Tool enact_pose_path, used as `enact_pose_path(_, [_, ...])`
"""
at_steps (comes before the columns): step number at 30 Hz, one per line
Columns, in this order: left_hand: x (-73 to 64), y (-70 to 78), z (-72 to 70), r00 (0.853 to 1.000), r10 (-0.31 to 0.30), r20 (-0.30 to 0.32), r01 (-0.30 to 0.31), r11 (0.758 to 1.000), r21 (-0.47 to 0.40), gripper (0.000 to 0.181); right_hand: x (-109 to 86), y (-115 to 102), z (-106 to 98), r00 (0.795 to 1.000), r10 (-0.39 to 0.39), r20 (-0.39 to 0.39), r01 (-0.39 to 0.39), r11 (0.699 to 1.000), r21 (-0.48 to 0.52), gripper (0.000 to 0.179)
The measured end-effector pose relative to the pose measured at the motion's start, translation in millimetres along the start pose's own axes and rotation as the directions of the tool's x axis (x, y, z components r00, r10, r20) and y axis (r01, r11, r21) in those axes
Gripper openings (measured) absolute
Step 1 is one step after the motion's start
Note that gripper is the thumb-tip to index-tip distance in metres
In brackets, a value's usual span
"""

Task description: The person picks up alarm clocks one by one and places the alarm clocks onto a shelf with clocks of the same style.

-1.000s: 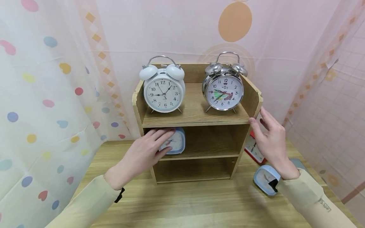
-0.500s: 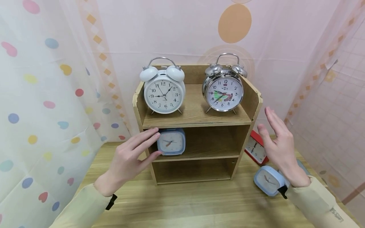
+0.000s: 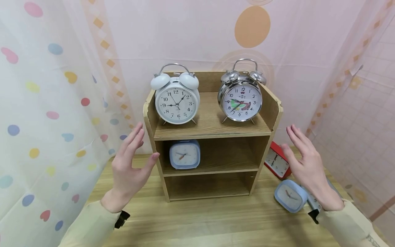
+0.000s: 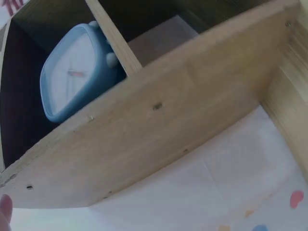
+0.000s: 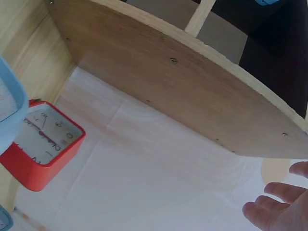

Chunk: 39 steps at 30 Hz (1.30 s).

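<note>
My left hand [image 3: 128, 171] is beside the left side of a small three-tier wooden shelf [image 3: 213, 134], fingers straight and thumb apart, holding nothing. Off the shelf's right side, my right hand [image 3: 308, 168] has its fingers extended and also holds nothing. A light-blue alarm clock [image 3: 185, 155] stands at the left of the middle tier; the left wrist view shows it from the side. On the top tier stand a white twin-bell alarm clock [image 3: 177, 104] at left and a silver twin-bell alarm clock [image 3: 242, 103] at right.
Right of the shelf, a red clock [image 3: 277, 161] leans on the wooden table [image 3: 197, 223]. A second light-blue alarm clock [image 3: 290, 196] lies in front of it, and a grey-blue clock [image 3: 313, 202] is partly hidden by my right wrist. Patterned curtains [image 3: 200, 34] surround the table.
My left hand has come away from the blue clock on the middle tier and moved left. My right hand has left the shelf's right side and moved outward.
</note>
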State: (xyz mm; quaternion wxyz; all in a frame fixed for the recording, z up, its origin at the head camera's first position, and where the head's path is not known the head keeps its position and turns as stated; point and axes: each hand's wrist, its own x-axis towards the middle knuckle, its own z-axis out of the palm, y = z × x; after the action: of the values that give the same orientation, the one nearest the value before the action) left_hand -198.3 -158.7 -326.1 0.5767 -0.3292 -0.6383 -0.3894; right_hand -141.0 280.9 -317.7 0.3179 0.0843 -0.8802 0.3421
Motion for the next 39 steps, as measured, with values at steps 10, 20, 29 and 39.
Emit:
enact_pose_path(10, [8.2, 1.3, 0.2, 0.963, -0.268, 0.030, 0.269, 0.962, -0.039, 0.065, -12.2, 13.9, -6.2, 0.998, 0.018, 0.067, -0.014, 0.998, -0.057, 0.062])
enact_pose_path(20, [22.8, -0.4, -0.2, 0.856, -0.496, 0.144, 0.509, 0.857, -0.076, 0.063, -27.0, 34.7, -9.7, 0.988, 0.049, 0.145, -0.030, 0.991, -0.128, 0.067])
enact_pose_path(29, [27.9, -1.6, 5.5, 0.762, -0.624, 0.174, 0.638, 0.769, -0.041, 0.060, -41.8, 60.5, -8.6, 0.977, 0.101, 0.189, -0.065, 0.980, -0.190, 0.068])
enact_pose_path(39, [29.4, -4.8, 9.3, 0.743, -0.646, 0.172, 0.661, 0.750, -0.037, 0.058, -58.1, 82.7, -5.4, 0.963, 0.148, 0.224, -0.081, 0.955, -0.284, 0.071])
